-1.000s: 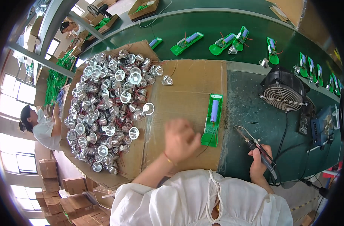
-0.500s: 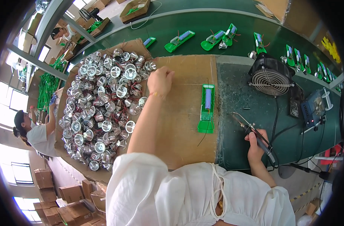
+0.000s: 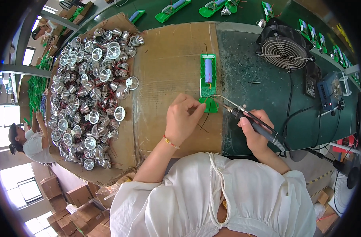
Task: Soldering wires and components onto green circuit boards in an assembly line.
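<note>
A green plastic housing (image 3: pixel 211 106) lies on the cardboard, with a blue cylindrical battery (image 3: pixel 208 71) in its upper part and a small green circuit board (image 3: pixel 206 91) below that. My right hand (image 3: pixel 256 127) grips a soldering iron (image 3: pixel 263 132) with a thin metal tube fixed alongside it. Its front end is over the circuit board; whether it touches cannot be made out. My left hand (image 3: pixel 184 118) is at the housing's left edge, thumb and forefinger pinched together near the board. What they hold is too small to make out. Thin dark wires (image 3: pixel 204 127) stick out below the housing.
A large heap of silvery reflector cups (image 3: pixel 85 98) with red wires covers the left side. A black fan with a wire grille (image 3: pixel 285 53) and a blue soldering station (image 3: pixel 325 93) stand at right. More green housings (image 3: pixel 172 10) line the far side. Another person (image 3: pixel 32 140) works at far left.
My left hand has moved from beside the reflector heap to the green housing, fingers pinched. The soldering iron has come left over the circuit board. The whole view has shifted.
</note>
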Available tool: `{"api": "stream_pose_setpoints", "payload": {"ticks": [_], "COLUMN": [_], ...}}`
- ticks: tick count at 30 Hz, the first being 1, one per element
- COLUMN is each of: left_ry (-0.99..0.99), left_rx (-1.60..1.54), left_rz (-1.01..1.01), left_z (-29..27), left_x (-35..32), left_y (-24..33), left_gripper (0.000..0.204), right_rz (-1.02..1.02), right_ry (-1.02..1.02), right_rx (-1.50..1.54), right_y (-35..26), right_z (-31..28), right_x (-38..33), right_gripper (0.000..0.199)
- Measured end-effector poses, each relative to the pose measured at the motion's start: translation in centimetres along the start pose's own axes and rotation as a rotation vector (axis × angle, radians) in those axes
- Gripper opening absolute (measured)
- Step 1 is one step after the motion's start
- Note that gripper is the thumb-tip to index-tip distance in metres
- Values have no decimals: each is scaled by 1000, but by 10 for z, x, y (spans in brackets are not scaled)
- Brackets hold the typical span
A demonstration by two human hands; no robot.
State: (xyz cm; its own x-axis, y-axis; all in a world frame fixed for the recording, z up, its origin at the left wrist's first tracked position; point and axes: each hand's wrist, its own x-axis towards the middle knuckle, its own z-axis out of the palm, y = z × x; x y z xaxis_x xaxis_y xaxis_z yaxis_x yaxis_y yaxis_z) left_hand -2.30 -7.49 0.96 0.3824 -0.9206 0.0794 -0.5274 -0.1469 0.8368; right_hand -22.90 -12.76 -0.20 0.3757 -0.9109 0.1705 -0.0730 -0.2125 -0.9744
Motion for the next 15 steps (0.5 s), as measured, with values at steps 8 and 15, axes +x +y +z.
{"api": "stream_pose_setpoints", "payload": {"ticks": [8, 15], "left_ry": [-46, -5], "left_rx": [12, 16], "left_rz": [-47, -5], "left_z": [5, 6], "left_x": [5, 8], "left_y": [-2, -5], "left_gripper": [12, 12], "right_rz": [-32, -32], "right_ry": [48, 126], "right_rx": [-12, 117], "right_y": [5, 3], "right_z": [3, 2], "right_x": [4, 2], "right_gripper": [16, 15]}}
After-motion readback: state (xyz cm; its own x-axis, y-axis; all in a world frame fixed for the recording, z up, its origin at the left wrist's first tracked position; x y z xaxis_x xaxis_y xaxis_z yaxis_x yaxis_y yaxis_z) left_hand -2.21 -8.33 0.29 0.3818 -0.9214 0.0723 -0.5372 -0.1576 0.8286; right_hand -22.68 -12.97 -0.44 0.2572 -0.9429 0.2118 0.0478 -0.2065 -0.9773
